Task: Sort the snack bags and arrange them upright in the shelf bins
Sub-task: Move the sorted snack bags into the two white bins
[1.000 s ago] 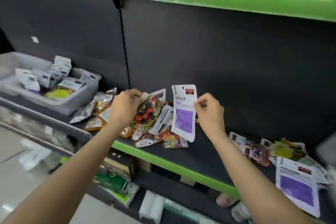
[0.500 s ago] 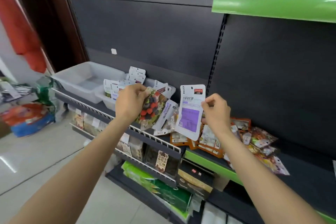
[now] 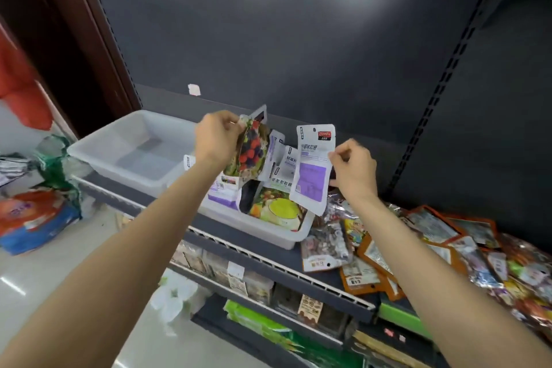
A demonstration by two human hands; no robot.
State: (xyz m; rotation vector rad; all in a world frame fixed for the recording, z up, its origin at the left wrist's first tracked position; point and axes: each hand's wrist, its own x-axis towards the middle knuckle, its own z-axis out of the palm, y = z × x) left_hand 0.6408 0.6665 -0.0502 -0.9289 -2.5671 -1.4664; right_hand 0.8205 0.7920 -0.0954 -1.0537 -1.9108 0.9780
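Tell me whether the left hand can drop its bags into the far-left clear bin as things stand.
Probably yes. The left hand grips a bunch of berry-print bags just right of the clear bin, whose open top shows nothing inside and nothing between.

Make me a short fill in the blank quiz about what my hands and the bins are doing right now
1. The right hand pinches a white bag with a ____ panel.
2. The left hand holds the berry-print bag above the ____ of the two bins.
3. The far left bin holds ____ bags.

Missing words: purple; right-hand; no
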